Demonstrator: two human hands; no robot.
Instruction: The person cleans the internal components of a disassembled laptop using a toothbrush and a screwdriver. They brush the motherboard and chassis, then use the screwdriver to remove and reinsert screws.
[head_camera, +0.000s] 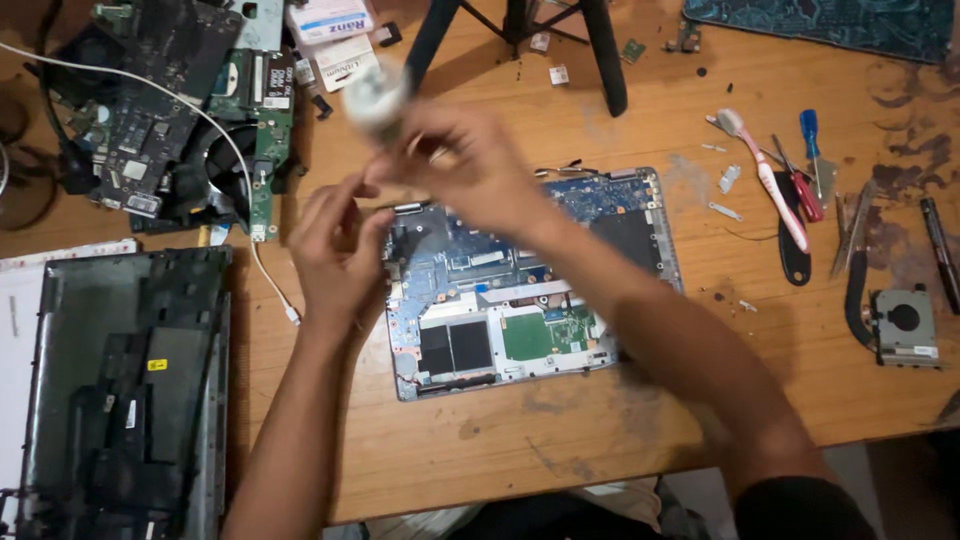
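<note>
Hands meet above the opened laptop base with its blue circuit board (520, 290) on your scuffed wooden table (620, 420). Your right hand (470, 165) has its fingers clamped on a small white, blurred cylindrical object (375, 97), held over the board's upper left corner. Your left hand (340, 255) hovers just beside it, fingers curled loosely, holding nothing you can make out. A pink-and-white toothbrush (765, 175) lies well apart, right.
</note>
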